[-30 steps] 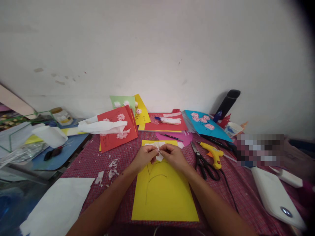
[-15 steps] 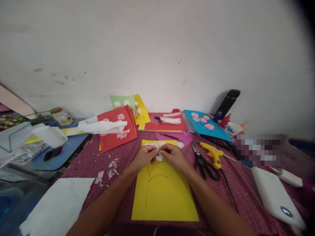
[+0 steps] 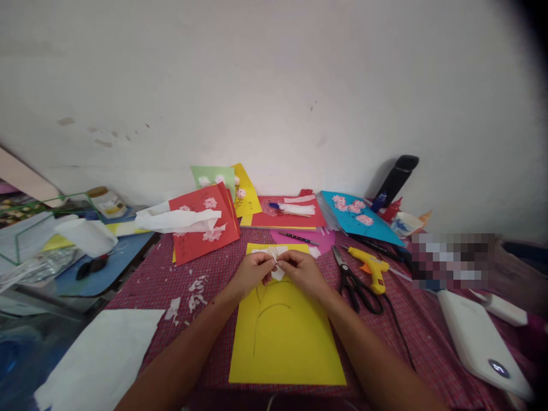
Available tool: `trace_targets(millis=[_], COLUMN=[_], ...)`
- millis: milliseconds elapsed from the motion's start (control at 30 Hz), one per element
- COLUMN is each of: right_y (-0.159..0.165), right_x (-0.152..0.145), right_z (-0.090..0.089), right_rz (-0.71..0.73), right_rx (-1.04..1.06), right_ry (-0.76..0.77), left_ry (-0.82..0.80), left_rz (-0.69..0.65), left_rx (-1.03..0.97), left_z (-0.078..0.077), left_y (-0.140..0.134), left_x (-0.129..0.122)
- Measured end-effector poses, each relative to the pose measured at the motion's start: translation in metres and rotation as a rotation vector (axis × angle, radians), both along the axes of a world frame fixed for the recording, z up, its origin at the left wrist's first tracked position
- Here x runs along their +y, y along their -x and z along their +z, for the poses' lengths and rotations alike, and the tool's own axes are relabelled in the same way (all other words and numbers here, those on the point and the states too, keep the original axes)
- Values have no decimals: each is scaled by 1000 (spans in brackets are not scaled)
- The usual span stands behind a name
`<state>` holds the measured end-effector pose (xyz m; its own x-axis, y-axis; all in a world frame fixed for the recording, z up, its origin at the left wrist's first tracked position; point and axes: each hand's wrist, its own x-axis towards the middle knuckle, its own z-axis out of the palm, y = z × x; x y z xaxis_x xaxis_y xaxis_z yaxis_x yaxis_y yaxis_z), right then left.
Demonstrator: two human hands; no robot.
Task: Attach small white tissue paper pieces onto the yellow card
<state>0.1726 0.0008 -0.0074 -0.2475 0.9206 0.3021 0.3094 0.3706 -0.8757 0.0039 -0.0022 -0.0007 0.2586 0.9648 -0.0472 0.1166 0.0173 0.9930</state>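
1. Because the yellow sheet point(image 3: 291, 348) lies flat beneath both hands, a dragging wrist could shift it.
2. Scissors point(image 3: 346, 273) lie just beside the sheet's right edge, near the right forearm point(image 3: 368, 348); an outward swing could knock them.
3. White paper point(image 3: 278, 275) is over the sheet's far end, fingertips of left hand point(image 3: 252, 274) and right hand point(image 3: 303, 273) pinched together on it; uneven pulling could tear it.

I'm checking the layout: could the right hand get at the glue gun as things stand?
Likely yes: the scissors between the right hand and glue gun lie flat, though that hand is pinching white paper.
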Motion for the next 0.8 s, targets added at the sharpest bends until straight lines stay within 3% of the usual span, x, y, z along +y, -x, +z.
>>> trace_targets(millis=[800], right_y=[-1], right_x=[1], right_z=[2], right_rz=[-5], right_rx=[-56], right_ry=[-57], left_ry=[2], left_rz=[-4], left_rx=[8], left_z=[-5], left_y=[2], left_x=[2])
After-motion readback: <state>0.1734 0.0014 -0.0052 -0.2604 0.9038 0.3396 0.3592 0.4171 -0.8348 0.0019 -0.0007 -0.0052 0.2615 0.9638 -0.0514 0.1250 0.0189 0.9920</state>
